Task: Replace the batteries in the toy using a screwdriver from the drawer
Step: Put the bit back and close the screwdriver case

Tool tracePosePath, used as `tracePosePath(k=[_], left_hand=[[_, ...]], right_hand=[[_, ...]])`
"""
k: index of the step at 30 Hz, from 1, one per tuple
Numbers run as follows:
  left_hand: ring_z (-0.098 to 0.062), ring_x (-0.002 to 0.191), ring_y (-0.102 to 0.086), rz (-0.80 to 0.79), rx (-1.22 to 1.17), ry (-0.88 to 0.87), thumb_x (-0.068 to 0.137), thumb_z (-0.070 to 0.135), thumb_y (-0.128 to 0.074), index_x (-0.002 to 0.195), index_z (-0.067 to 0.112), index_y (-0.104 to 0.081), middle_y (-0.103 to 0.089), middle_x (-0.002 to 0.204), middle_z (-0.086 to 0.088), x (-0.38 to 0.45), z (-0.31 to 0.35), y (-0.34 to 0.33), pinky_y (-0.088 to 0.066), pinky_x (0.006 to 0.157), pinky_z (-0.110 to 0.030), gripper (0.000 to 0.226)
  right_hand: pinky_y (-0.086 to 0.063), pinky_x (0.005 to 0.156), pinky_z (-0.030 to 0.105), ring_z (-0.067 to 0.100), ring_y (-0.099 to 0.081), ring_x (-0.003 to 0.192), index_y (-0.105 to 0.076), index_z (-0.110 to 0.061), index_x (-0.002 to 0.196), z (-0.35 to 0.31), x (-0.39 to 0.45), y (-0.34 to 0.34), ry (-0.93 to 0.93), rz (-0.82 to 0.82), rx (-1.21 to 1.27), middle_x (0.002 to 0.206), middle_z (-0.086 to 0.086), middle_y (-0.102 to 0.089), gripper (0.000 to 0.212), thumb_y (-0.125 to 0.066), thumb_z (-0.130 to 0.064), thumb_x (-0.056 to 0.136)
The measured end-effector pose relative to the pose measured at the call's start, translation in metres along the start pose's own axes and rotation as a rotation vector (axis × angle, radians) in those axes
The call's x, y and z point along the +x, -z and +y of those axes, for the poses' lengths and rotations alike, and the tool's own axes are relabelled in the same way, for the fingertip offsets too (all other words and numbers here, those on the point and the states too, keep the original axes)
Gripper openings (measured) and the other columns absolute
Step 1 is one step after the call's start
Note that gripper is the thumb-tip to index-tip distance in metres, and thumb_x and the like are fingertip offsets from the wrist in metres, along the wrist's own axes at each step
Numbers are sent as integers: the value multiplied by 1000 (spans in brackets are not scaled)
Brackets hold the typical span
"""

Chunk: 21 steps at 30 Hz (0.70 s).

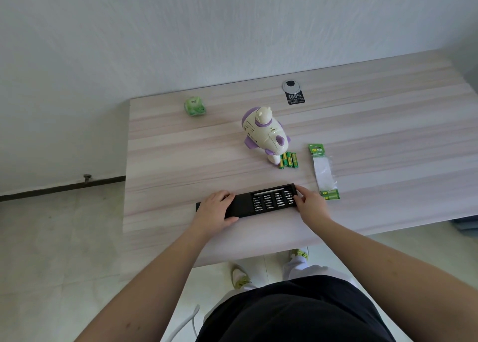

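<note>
- My left hand (216, 207) grips the black plastic sleeve of the screwdriver-bit case (248, 201) on the pale wood-grain worktop (168, 160).
- My right hand (310, 204) pinches the case's tray end.
- Beyond: white-and-purple plastic toy (263, 132), touching four loose green-and-yellow batteries (288, 160).

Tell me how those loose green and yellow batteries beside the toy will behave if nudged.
The loose green and yellow batteries are cylinders lying on their sides, so they would probably roll. They look small, likely light. The wooden table looks smooth, so little would stop them.
</note>
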State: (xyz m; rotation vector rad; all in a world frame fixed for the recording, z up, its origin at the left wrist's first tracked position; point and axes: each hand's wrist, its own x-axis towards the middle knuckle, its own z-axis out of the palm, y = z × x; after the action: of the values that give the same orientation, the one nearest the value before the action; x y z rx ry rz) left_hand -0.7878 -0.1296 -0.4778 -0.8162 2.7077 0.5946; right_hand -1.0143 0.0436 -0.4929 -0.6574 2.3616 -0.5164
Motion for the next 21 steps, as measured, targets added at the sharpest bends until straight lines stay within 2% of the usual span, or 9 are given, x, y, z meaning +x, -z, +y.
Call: tracePosePath(k=[7, 12, 21], left_hand=[[-24, 129, -40, -3, 35, -7, 87, 48, -60, 147, 19, -36, -41, 143, -1, 2, 8, 2, -34, 106, -38, 71], [-22, 130, -38, -20, 87, -17, 88, 47, -59, 147, 20, -34, -39, 143, 0, 6, 15, 6, -34, 104, -37, 70], [-22, 129, -37, -34, 108, -13, 88, 51, -56, 145, 19, -36, -38, 142, 1, 13, 29, 4, -33, 103, -37, 68]], right_hand=[[-41, 62, 27, 26, -59, 80, -49, -33, 138, 0, 0, 3, 7, -23, 0, 93, 13, -64, 38, -45, -27, 100], [-35, 49, 23, 25, -58, 76, -51, -35, 136, -2, 1, 6, 14, -37, -9, 92, 13, -64, 38, -45, -26, 100], [-46, 62, 29, 28, -62, 79, -50, -35, 137, -4, 5, 5, -7, -56, -28, 93, 16, -64, 38, -43, -26, 101]])
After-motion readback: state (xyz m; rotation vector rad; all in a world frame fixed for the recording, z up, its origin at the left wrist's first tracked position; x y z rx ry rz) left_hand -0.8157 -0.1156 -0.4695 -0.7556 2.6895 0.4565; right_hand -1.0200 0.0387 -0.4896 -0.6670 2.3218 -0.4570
